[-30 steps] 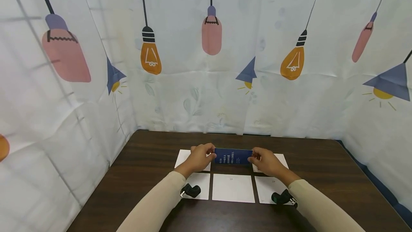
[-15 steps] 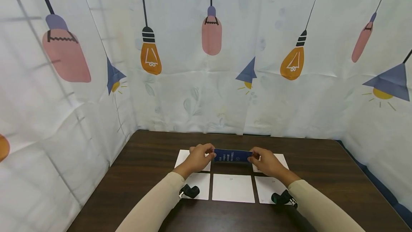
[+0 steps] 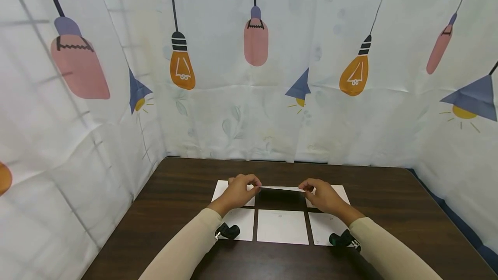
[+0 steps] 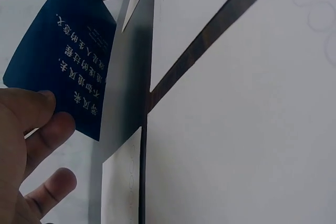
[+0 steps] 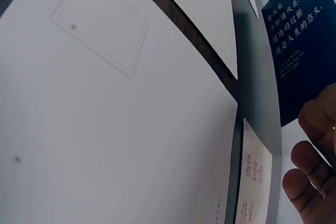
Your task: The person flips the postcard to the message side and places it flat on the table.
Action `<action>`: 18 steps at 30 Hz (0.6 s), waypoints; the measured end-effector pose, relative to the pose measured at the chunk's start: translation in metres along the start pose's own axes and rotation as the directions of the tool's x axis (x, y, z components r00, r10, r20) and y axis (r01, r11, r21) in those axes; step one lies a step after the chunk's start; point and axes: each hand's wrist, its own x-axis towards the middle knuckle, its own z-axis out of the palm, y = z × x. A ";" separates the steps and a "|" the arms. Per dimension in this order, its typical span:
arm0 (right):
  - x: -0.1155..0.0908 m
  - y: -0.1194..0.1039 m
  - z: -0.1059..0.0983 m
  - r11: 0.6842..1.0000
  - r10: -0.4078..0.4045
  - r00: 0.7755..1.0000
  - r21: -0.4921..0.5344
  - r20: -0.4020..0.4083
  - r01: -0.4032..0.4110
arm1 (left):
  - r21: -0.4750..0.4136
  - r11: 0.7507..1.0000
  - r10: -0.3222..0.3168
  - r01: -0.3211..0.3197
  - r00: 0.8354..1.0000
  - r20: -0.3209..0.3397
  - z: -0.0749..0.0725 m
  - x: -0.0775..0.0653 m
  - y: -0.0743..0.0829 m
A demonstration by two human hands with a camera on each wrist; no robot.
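A postcard-like card (image 3: 281, 188) hangs just above the table between both hands, seen almost edge-on from the head. Its dark blue face with pale Chinese lettering shows in the left wrist view (image 4: 68, 51) and the right wrist view (image 5: 304, 40). My left hand (image 3: 239, 190) pinches its left end between thumb and fingers. At the opposite end, my right hand (image 3: 324, 195) pinches it likewise. Below it is the gap between a back-left white card (image 3: 221, 188) and a back-right white card (image 3: 340, 192), both partly covered by the hands.
Nearer the body lie a front-left white card (image 3: 242, 221), a front-middle white card (image 3: 282, 227) and a front-right white card (image 3: 324, 228), with narrow strips of table between them. The dark wood table (image 3: 186, 176) meets a lamp-patterned curtain (image 3: 249, 133) behind.
The blue card has tipped from showing its lettered face to lying nearly flat, a pale edge now visible from the head. Both hands have stayed in almost the same place.
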 end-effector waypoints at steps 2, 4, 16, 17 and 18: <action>0.000 0.000 0.000 1.000 -0.007 1.000 -0.002 0.001 0.007 | -0.003 1.000 -0.001 0.001 1.000 0.003 0.000 -0.001 0.001; 0.000 0.000 0.000 1.000 -0.003 1.000 0.002 0.007 0.003 | -0.004 1.000 -0.005 0.005 1.000 0.007 -0.001 -0.001 0.002; -0.001 0.002 -0.001 0.998 0.046 0.998 0.052 0.037 -0.048 | -0.002 1.000 -0.031 0.031 0.999 0.028 0.000 -0.002 0.003; -0.001 0.002 0.000 0.998 0.048 0.998 0.047 0.038 -0.050 | -0.002 0.999 -0.032 0.032 0.999 0.030 0.001 -0.002 0.003; -0.001 0.003 0.000 0.998 0.050 0.998 0.044 0.042 -0.052 | 0.000 0.999 -0.036 0.036 0.999 0.034 0.001 -0.002 0.003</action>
